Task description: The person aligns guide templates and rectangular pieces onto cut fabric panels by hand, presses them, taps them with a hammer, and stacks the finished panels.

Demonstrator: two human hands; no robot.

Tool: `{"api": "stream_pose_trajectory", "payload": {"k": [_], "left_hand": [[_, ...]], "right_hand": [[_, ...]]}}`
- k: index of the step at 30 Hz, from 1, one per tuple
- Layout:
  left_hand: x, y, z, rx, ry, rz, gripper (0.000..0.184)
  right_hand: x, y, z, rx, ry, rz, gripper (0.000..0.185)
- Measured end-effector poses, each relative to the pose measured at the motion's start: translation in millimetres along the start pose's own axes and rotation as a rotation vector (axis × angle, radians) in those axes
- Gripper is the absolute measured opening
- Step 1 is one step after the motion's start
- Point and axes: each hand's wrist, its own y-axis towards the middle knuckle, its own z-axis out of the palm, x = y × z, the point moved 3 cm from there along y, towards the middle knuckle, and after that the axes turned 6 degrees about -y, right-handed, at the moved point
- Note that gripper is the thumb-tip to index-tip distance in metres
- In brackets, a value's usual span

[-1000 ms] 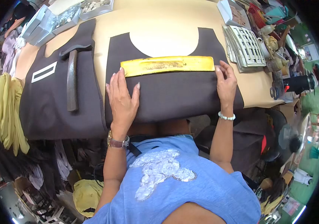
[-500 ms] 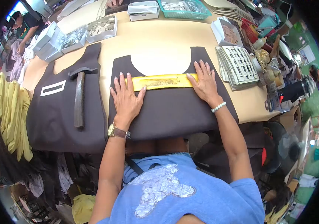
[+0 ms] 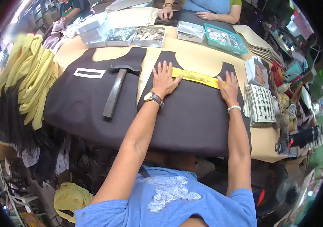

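Note:
A yellow strip [image 3: 195, 76] with a worn dark patch lies across the upper part of a dark fabric piece [image 3: 191, 117]. My left hand [image 3: 164, 80] rests flat on the strip's left end, fingers spread and pointing away from me. On the strip's right end lies my right hand [image 3: 229, 89], its fingers apart on the dark fabric. To the left, a hammer [image 3: 115, 92] lies on a second dark fabric piece [image 3: 82, 94], beside a white rectangular frame shape [image 3: 89, 72].
Boxes of small pieces [image 3: 149, 36], a white box [image 3: 190, 31] and a teal basket [image 3: 225, 39] line the far side. A co-worker's hands [image 3: 165, 13] are beyond them. Stacked white templates [image 3: 259, 104] lie right; yellow cloths [image 3: 37, 79] hang left.
The view has swung, shifting the table rightward in the picture. From the strip's ends, both hands have come to lie flatter on it. More of the co-worker opposite shows.

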Motion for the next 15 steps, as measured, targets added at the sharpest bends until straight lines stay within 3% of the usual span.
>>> {"api": "stream_pose_trajectory", "payload": {"k": [3, 4, 7, 11, 14, 15], "left_hand": [[-5.7, -0.9, -11.9, -0.023, -0.016, -0.073, 0.079], [-7.1, 0.2, -16.4, -0.062, -0.035, -0.087, 0.08], [-14.2, 0.5, -24.8, -0.153, -0.18, -0.102, 0.075], [7.7, -15.7, -0.9, -0.144, -0.163, -0.01, 0.067], [12.1, -14.0, -2.3, -0.251, -0.286, 0.004, 0.063], [10.4, -12.0, -7.9, -0.254, -0.234, 0.006, 0.062]], "right_hand": [[-5.7, -4.5, -19.1, -0.246, 0.2, 0.001, 0.053], [-3.8, -9.3, -28.1, -0.358, 0.279, 0.032, 0.04], [-5.7, -23.8, -41.9, -0.301, 0.598, 0.225, 0.033], [-19.9, -42.8, -24.0, -0.295, 0.602, 0.34, 0.026], [-31.2, -39.8, -14.9, -0.247, 0.81, 0.445, 0.026], [-29.0, -37.1, -18.3, -0.284, 0.713, 0.392, 0.025]]}}
